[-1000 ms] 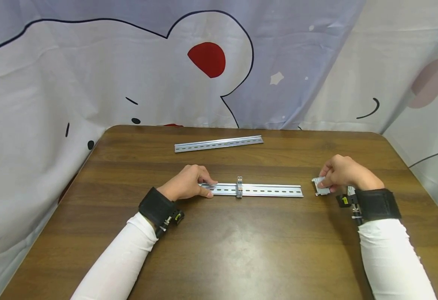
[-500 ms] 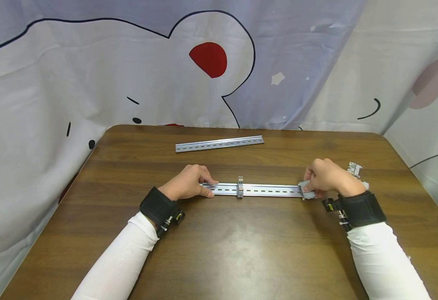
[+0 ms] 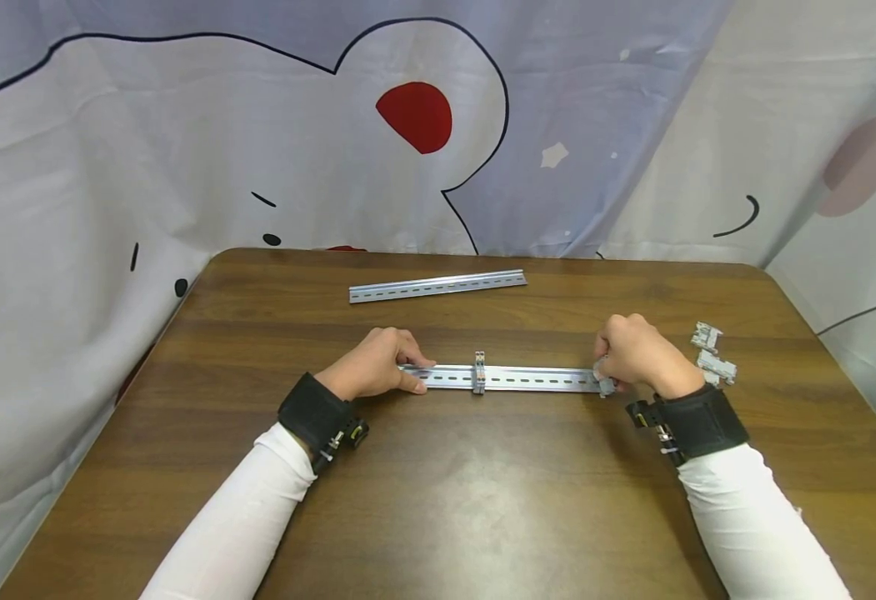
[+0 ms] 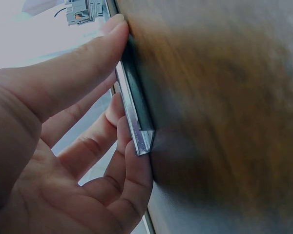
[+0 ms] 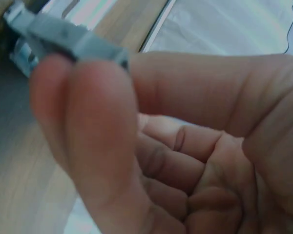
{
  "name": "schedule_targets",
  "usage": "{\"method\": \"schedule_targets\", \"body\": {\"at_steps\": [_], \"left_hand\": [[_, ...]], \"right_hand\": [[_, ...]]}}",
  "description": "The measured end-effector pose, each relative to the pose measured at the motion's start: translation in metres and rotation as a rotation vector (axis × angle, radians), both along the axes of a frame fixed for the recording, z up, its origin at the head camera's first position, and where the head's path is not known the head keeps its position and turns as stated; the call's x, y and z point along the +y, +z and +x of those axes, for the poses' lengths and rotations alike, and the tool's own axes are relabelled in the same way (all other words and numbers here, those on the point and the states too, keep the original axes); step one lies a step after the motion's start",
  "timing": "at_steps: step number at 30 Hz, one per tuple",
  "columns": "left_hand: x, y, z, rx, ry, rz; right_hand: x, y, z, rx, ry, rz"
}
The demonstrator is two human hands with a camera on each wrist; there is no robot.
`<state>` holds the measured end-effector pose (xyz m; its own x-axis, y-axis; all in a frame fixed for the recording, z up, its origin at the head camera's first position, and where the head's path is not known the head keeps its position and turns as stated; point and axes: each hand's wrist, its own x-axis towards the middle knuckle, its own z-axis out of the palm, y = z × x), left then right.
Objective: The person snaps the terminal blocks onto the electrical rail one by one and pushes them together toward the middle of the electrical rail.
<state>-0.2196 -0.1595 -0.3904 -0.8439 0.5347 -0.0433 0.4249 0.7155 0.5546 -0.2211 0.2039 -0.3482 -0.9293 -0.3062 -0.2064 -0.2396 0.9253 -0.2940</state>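
Note:
A slotted metal DIN rail point(image 3: 535, 380) lies across the table in the head view. My left hand point(image 3: 377, 365) grips its left end, thumb along the near edge and fingers behind; the left wrist view shows the rail's cut end point(image 4: 145, 141) by the curled fingers. Near the rail's middle, a narrow terminal block point(image 3: 478, 373) sits crosswise on it. My right hand point(image 3: 643, 354) pinches a grey terminal block point(image 3: 605, 384) at the rail's right end, overlapping it. In the right wrist view the pinched block point(image 5: 71, 39) shows beyond the fingertips, partly covered by them.
Behind the hands, a second DIN rail point(image 3: 438, 287) lies at a slight slant near the table's far edge. Several loose grey terminal blocks point(image 3: 717, 367) lie right of my right hand. A printed cloth point(image 3: 182, 150) hangs behind the wooden table point(image 3: 407, 500).
My right hand has carried the terminal block leftward to the rail's right end and turned it, uncovering the loose blocks at the right. My left hand has stayed on the rail.

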Motion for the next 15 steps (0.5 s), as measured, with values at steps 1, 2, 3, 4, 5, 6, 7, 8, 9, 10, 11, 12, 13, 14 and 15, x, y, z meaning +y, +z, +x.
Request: {"method": "schedule_targets", "body": {"at_steps": [1,2,3,4,5,6,7,8,9,10,11,12,13,14,15], "left_hand": [[0.0,0.0,0.0,-0.005,-0.001,0.002],[0.001,0.0,0.0,-0.01,-0.002,0.004],[0.001,0.0,0.001,-0.015,-0.003,0.003],[0.001,0.001,0.001,-0.019,-0.004,0.005],[0.001,0.001,0.0,-0.026,-0.003,0.007],[0.001,0.001,0.0,-0.035,0.0,0.007],[0.0,0.001,0.0,-0.042,0.003,0.006],[-0.001,0.002,-0.001,-0.042,0.006,0.003],[-0.003,0.003,-0.001,-0.039,0.009,-0.001],[-0.004,0.004,-0.002,-0.037,0.014,-0.004],[-0.005,0.005,-0.002,-0.037,0.021,-0.007],[-0.006,0.006,-0.002,-0.035,0.029,-0.011],[-0.006,0.006,-0.003,-0.034,0.034,-0.012],[-0.006,0.006,-0.003,-0.034,0.039,-0.014],[-0.006,0.005,-0.002,-0.033,0.036,-0.014]], "right_hand": [[0.0,-0.001,0.0,0.003,-0.005,0.0],[0.0,-0.001,0.0,0.001,-0.012,-0.002],[0.0,-0.002,0.0,-0.001,-0.019,-0.003],[0.0,-0.002,0.0,-0.005,-0.025,-0.006],[0.0,-0.002,-0.001,-0.011,-0.036,-0.011],[-0.001,-0.002,-0.002,-0.02,-0.043,-0.016],[-0.001,-0.002,-0.003,-0.025,-0.047,-0.019],[-0.003,-0.001,-0.006,-0.031,-0.049,-0.021],[-0.005,-0.001,-0.008,-0.036,-0.051,-0.023],[-0.007,0.0,-0.011,-0.044,-0.049,-0.026],[-0.009,0.0,-0.013,-0.054,-0.05,-0.034],[-0.011,0.0,-0.015,-0.063,-0.044,-0.038],[-0.013,0.0,-0.016,-0.07,-0.039,-0.044],[-0.016,0.0,-0.017,-0.077,-0.037,-0.045],[-0.017,0.0,-0.017,-0.079,-0.033,-0.036]]}}
